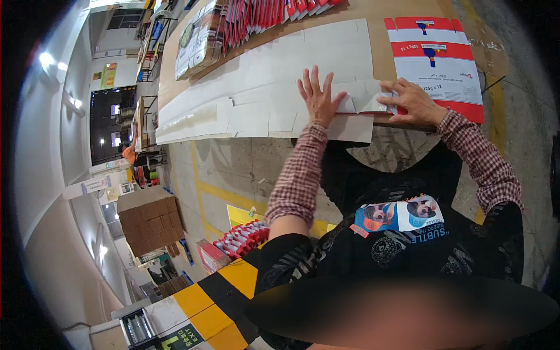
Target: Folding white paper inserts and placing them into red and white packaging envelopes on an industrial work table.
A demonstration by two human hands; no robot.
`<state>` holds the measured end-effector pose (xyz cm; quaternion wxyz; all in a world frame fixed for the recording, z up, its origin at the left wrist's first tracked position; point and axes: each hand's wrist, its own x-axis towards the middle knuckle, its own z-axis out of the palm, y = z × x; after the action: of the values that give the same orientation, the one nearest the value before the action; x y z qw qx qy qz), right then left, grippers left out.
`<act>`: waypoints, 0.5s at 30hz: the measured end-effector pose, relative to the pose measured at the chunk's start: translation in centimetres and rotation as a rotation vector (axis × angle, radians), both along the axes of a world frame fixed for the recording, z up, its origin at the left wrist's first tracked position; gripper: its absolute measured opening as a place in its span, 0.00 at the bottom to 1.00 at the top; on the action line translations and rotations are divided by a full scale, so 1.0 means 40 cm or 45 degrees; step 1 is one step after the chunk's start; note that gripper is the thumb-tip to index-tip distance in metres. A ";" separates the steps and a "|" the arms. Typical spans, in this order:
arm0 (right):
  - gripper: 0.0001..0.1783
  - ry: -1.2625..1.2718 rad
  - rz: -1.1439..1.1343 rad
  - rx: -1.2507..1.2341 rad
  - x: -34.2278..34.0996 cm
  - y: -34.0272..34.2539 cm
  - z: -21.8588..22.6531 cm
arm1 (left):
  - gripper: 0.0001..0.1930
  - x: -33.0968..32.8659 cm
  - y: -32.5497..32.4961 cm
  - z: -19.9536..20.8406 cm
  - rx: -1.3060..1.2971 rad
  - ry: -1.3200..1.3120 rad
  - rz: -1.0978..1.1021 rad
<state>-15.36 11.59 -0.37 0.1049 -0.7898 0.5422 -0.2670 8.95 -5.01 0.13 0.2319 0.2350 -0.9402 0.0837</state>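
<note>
My left hand lies with fingers spread on a flat white cardboard sheet, beside a slit and some small folded flaps. To its right, my right hand has its fingers bent over a white carton flap, with the thumb low near the table's front edge. What is under its palm is hidden. Right next to that hand is a red and white printed carton panel with a blue picture on it, lying flat and partly covered by the hand.
A row of red packets stands at the table's back, beside a strapped bundle. Brown cardboard covers the tabletop. Lower left are more red and white packets, a stack of brown cartons and a yellow-black striped edge.
</note>
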 end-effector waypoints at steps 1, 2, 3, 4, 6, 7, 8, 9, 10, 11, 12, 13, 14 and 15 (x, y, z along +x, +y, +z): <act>0.29 0.000 -0.004 0.020 -0.002 -0.001 0.005 | 0.33 -0.001 0.012 -0.018 0.014 0.054 0.132; 0.29 0.001 -0.003 0.009 0.003 -0.003 0.008 | 0.34 0.008 0.019 -0.031 0.027 0.108 0.267; 0.29 -0.021 0.003 0.050 0.000 0.000 0.001 | 0.33 0.016 0.047 -0.033 0.067 0.251 0.375; 0.29 -0.043 0.003 0.093 -0.005 0.006 -0.006 | 0.32 0.015 0.095 -0.019 0.223 0.532 0.415; 0.30 -0.041 -0.007 0.060 -0.011 0.011 -0.007 | 0.29 0.037 0.184 0.008 0.785 1.013 0.602; 0.30 -0.048 -0.001 0.052 -0.009 0.010 -0.002 | 0.27 0.056 0.213 0.002 1.110 1.211 0.757; 0.30 -0.055 0.003 0.045 -0.008 0.009 0.002 | 0.27 0.066 0.237 -0.007 1.104 1.207 0.765; 0.30 -0.062 0.005 0.049 -0.007 0.008 0.002 | 0.27 0.066 0.259 -0.007 1.590 1.544 0.762; 0.30 -0.068 0.004 0.065 -0.008 0.006 0.003 | 0.26 0.064 0.272 -0.007 2.086 1.873 0.729; 0.30 -0.073 0.000 0.082 -0.009 0.004 0.000 | 0.22 0.052 0.270 -0.011 2.127 1.860 0.591; 0.30 -0.076 0.003 0.083 -0.006 -0.001 0.000 | 0.22 0.048 0.248 -0.008 2.125 1.860 0.596; 0.31 -0.080 0.013 0.060 -0.006 -0.006 -0.004 | 0.20 0.044 0.214 -0.006 2.253 1.747 0.512; 0.31 -0.083 0.021 0.036 -0.005 -0.010 -0.008 | 0.18 0.041 0.185 -0.002 2.375 1.627 0.424; 0.31 -0.081 0.012 0.040 -0.006 -0.011 -0.013 | 0.14 0.034 0.163 0.001 2.350 1.555 0.537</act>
<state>-15.62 11.15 -0.89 0.1357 -0.7817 0.5390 -0.2829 10.29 1.51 0.18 0.3719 0.4723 -0.3126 -0.7354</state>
